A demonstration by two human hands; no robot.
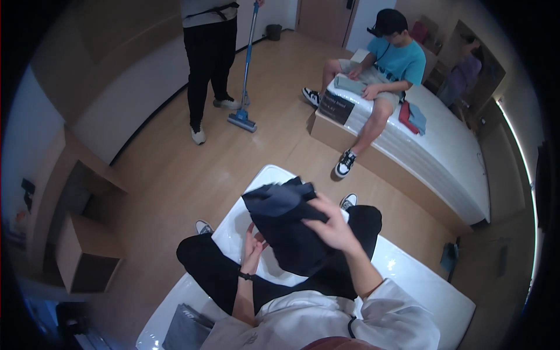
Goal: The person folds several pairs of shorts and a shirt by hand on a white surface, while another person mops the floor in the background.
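A dark navy cloth (291,233), perhaps a garment, hangs loosely folded in front of me above my lap. My right hand (333,226) grips its right side, thumb on the near face and fingers toward its upper edge. At the cloth's lower left, my left hand (253,248) is raised with its fingers loosely parted. Part of that hand is hidden behind the cloth, and nothing shows in it. Beneath lies a white glossy surface (228,226) between my legs. A grey folded cloth (186,329) rests at my left side.
Ahead, a person in a blue shirt (408,58) sits on a plastic-wrapped mattress (449,151) with folded cloths (413,118). Another person stands holding a blue-handled mop (242,121). Wooden shelving (87,251) is on the left; a dark bin (273,31) stands far back.
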